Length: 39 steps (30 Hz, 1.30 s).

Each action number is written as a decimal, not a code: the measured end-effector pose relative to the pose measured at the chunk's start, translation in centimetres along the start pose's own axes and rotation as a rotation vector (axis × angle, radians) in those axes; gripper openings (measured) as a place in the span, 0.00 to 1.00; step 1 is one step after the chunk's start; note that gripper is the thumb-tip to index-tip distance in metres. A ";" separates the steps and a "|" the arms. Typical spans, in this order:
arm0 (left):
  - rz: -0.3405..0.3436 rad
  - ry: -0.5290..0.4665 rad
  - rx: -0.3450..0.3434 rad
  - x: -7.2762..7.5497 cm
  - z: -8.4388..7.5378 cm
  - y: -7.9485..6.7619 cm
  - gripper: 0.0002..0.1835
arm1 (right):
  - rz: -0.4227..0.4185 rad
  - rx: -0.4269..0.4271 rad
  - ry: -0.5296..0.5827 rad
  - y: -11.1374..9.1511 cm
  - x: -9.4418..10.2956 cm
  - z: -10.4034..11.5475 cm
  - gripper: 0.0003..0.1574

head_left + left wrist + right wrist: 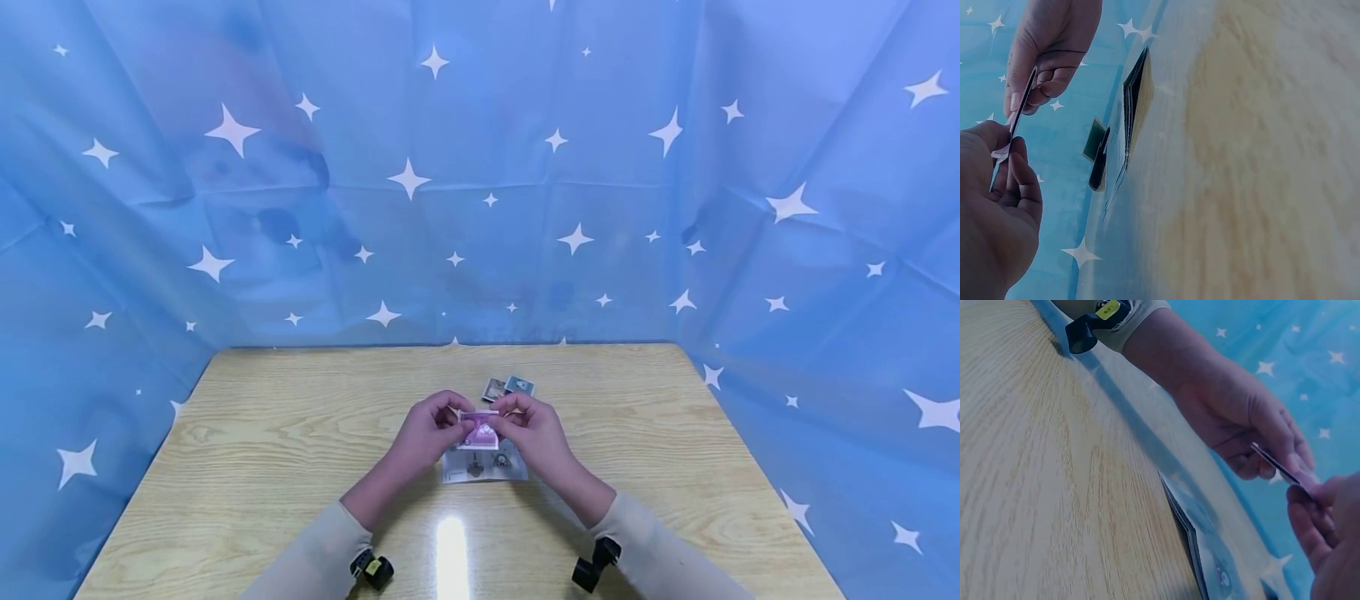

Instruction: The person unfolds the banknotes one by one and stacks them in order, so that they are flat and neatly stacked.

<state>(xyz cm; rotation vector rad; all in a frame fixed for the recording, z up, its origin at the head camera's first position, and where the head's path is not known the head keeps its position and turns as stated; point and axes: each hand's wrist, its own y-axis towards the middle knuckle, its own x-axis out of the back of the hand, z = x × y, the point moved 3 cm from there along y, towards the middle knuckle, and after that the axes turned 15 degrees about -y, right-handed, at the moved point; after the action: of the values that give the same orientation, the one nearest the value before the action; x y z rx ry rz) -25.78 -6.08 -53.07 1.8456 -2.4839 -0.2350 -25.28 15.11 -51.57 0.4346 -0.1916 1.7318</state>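
Note:
Between both hands is a small pink, white-edged printed card (483, 435), raised above the table. My left hand (433, 433) pinches its left side between thumb and fingers, and my right hand (537, 435) pinches the right side. Seen edge-on in the left wrist view, the card (1021, 103) is thin; whether it is folded or has several layers I cannot tell. Below the hands lies a pale, folded, booklet-like piece (461, 471) with cartoon figures, its upper part hidden by the card. Its layered dark edge (1186, 528) stands slightly off the table in the right wrist view.
Two small picture squares lie just beyond the hands, a brownish one (493, 389) and a blue-green one (521, 385) that touch or overlap. The wooden table (285, 433) ends at a blue star-printed curtain (495, 225). A bright glare strip marks the table's near part.

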 end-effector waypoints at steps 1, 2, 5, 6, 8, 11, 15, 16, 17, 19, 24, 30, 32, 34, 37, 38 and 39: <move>-0.003 -0.013 0.015 0.0 0.1 0.0 0.08 | 0.000 -0.001 0.001 0.0 0.0 0.0 0.08; -0.007 -0.026 0.031 0.0 0.1 0.1 0.07 | 0.001 -0.002 0.001 0.0 0.0 0.0 0.08; -0.011 -0.049 0.060 0.0 0.0 0.2 0.04 | 0.006 -0.003 -0.002 0.0 0.0 0.1 0.08; -0.010 -0.051 0.065 0.1 0.0 0.2 0.02 | 0.008 -0.005 -0.005 0.0 0.0 0.2 0.08; -0.011 -0.046 0.070 0.1 -0.1 0.1 0.01 | 0.014 0.000 -0.021 0.1 0.0 0.3 0.08; -0.016 -0.037 0.069 0.1 -0.2 0.1 0.03 | 0.047 0.012 -0.076 0.2 0.2 0.3 0.09; -0.028 -0.067 0.071 0.0 -0.5 0.0 0.05 | 0.139 0.065 -0.122 0.3 0.8 0.6 0.12; -0.028 -0.078 0.070 0.0 -0.6 -0.1 0.05 | 0.161 0.078 -0.121 0.4 0.9 0.8 0.12; -0.028 -0.092 0.068 0.0 -0.7 -0.1 0.06 | 0.180 0.094 -0.112 0.5 1.1 0.9 0.13; -0.025 -0.113 0.064 -0.1 -0.9 -0.1 0.07 | 0.211 0.118 -0.100 0.6 1.4 1.1 0.12; -0.017 -0.161 0.060 -0.4 -1.4 -0.2 0.09 | 0.263 0.152 -0.078 1.0 2.0 1.1 0.12; -0.023 -0.192 0.067 -0.6 -1.9 -0.5 0.08 | 0.331 0.164 -0.075 1.2 2.3 1.2 0.14; -0.026 -0.201 0.072 -0.6 -2.0 -0.4 0.08 | 0.348 0.163 -0.073 1.1 2.4 1.3 0.17; -0.032 -0.215 0.075 -0.6 -2.0 -0.4 0.08 | 0.357 0.169 -0.075 1.1 2.6 1.4 0.18; -0.031 -0.233 0.073 -0.6 -2.0 -0.4 0.08 | 0.358 0.186 -0.078 1.1 2.7 1.5 0.19; -0.028 -0.236 0.073 -0.7 -2.0 -0.4 0.08 | 0.357 0.192 -0.076 1.1 2.8 1.5 0.18; -0.024 -0.241 0.075 -0.7 -2.0 -0.5 0.08 | 0.356 0.196 -0.072 1.1 2.8 1.6 0.18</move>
<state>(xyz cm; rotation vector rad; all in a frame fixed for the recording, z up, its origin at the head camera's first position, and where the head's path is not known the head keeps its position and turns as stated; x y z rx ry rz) -24.91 -5.76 -51.11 1.9863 -2.6602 -0.3930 -26.52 16.81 -48.93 0.6368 -0.1587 2.0961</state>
